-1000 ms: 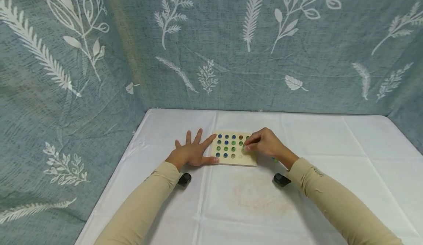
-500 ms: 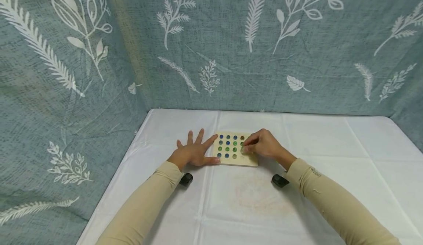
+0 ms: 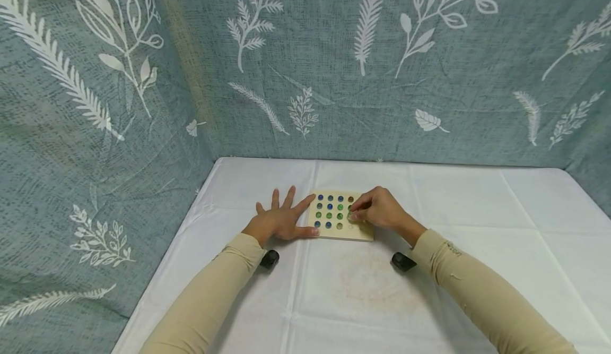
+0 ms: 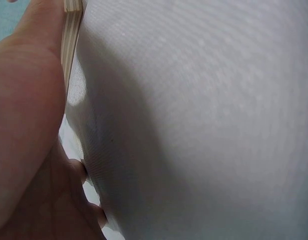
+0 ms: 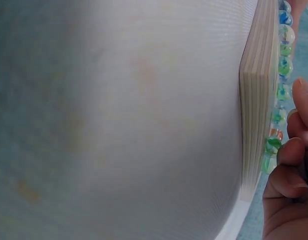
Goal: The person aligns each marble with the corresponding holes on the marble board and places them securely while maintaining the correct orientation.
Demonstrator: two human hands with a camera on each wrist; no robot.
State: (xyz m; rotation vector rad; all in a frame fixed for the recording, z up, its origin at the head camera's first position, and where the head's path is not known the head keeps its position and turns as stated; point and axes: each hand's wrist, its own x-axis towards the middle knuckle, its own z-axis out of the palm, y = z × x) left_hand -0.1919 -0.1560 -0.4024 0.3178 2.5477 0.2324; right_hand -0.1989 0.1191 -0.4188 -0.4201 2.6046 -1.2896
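A pale wooden board [image 3: 360, 233] lies on the white cloth, with rows of blue, green and clear glass marbles [image 3: 339, 215] seated in its round hollows. My left hand [image 3: 281, 222] is spread flat at the board's left side, thumb and forefinger against its edge. Over the right part of the board, my right hand [image 3: 383, 208] pinches a greenish clear marble [image 3: 350, 216] at a hollow in the third row. An unfilled hollow shows just in front of it. The right wrist view shows the board's layered edge [image 5: 254, 125], with curled fingers [image 5: 293, 150] beside the marbles.
White cloth [image 3: 363, 301] covers the table, faintly stained in front of the board. Two black objects [image 3: 271, 259] sit by my wrists, one below each. Blue-green leaf-patterned curtains [image 3: 334, 115] enclose the back and left side.
My right fingertips have lowered slightly, bringing the marble from beside the hollow down into it. Green bits visible under the right wrist earlier are now hidden. The left hand keeps its place.
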